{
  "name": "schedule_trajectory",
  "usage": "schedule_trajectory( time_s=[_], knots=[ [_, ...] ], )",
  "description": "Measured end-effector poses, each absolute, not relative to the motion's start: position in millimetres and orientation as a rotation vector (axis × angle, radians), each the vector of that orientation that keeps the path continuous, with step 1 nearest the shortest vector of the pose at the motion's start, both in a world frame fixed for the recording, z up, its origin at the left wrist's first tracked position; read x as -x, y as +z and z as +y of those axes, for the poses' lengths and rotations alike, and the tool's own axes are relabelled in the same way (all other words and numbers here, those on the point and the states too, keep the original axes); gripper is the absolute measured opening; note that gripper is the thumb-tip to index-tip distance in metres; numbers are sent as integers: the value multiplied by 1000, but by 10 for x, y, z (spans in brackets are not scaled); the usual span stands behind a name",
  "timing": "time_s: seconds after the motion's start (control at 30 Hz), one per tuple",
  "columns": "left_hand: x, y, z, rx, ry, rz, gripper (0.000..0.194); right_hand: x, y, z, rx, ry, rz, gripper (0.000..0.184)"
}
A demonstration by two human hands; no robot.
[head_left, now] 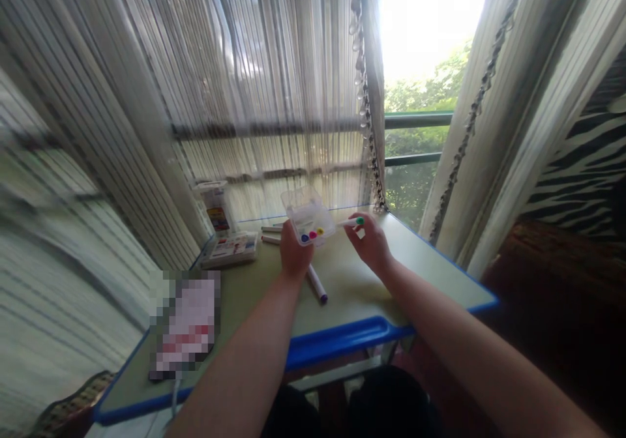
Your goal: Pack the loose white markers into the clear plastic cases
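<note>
My left hand point(295, 255) is closed around a clear plastic marker case point(299, 215), its lid raised, held above the desk. Blue, pink and yellow marker ends point(313, 234) show inside the case. Just to the right, my right hand point(370, 242) pinches a white marker with a green end point(353, 221), which points toward the case. Below the left hand, a white marker with a purple end point(317, 285) lies on the desk. More markers point(272, 238) lie left of the left hand, partly hidden by it.
The pale desk point(430, 275) has a blue edge and a blue front tray point(337, 343). A flat case point(231, 249) and an upright clear container point(215, 206) stand at the back left. A pixelated object point(188, 321) with a cable lies at left. Curtains point(274, 86) hang behind.
</note>
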State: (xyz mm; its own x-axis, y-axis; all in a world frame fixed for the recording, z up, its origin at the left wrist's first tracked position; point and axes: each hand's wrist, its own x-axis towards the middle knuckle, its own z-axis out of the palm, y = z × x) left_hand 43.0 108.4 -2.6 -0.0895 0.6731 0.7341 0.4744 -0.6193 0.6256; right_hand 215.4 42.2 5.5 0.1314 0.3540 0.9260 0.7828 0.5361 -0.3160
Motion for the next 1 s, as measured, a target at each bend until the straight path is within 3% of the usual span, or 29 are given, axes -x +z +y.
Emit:
schedule_trajectory(
  time_s=[0.37, 0.73, 1.0],
  knots=[
    [-411, -41, 1072, -2020, 1848, 1314, 32, -2071, 218, 43, 627, -681, -1456, 33],
    [-408, -22, 1045, -2035, 1863, 1293, 35, -1891, 169, 68, 720, -590, -1648, 31],
    [-412, -31, 1041, -2066, 1868, 1246, 36, -1945, 126, 160, 729, -583, -1594, 61]
  ],
)
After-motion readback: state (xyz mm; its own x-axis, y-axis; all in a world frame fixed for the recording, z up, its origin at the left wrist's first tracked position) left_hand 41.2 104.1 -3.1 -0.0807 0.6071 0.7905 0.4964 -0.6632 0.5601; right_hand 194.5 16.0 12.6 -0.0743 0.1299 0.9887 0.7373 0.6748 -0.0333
